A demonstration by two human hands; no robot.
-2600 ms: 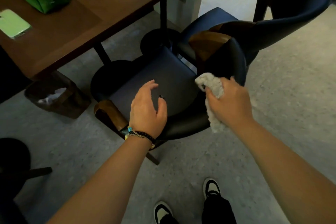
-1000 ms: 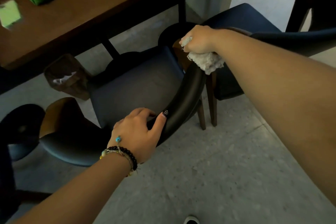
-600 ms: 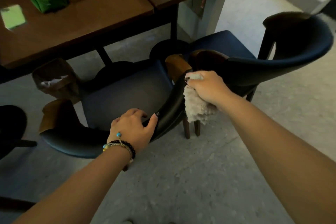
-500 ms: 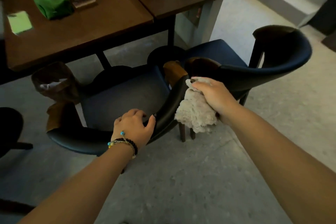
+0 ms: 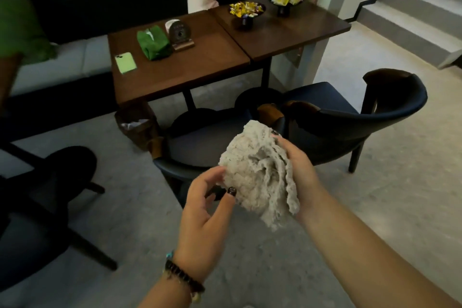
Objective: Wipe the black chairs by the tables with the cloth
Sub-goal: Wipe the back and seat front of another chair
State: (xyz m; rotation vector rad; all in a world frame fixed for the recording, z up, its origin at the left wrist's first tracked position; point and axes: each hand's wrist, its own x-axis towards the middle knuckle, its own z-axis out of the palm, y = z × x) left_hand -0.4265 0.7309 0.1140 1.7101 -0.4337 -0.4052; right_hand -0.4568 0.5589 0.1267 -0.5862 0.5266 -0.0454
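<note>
While both of our hands are raised in front of us above the floor, our right hand (image 5: 298, 170) is cupping the crumpled grey cloth (image 5: 258, 172) from the right side, fingers curled around its back edge with dark-painted nails showing at the top near the cloth's upper corner. Our left hand (image 5: 203, 210) is sitting half open, palm turned toward the cloth, with the thumb and fingertips touching its lower left edge; we cannot tell whether they are pinching it or only brushing it. Our left wrist is wearing a beaded bracelet (image 5: 183, 276), and both forearms are reaching forward from the bottom of the view, the right one angling in from the lower right.

Behind the cloth, the near black chair (image 5: 190, 147) is standing with its curved back toward us and its seat partly hidden by the cloth. Just beside it on the right, a second black chair (image 5: 362, 120) is facing the tables (image 5: 205, 62). A small bin (image 5: 136, 124) is sitting on the floor beside the near chair's left arm
</note>
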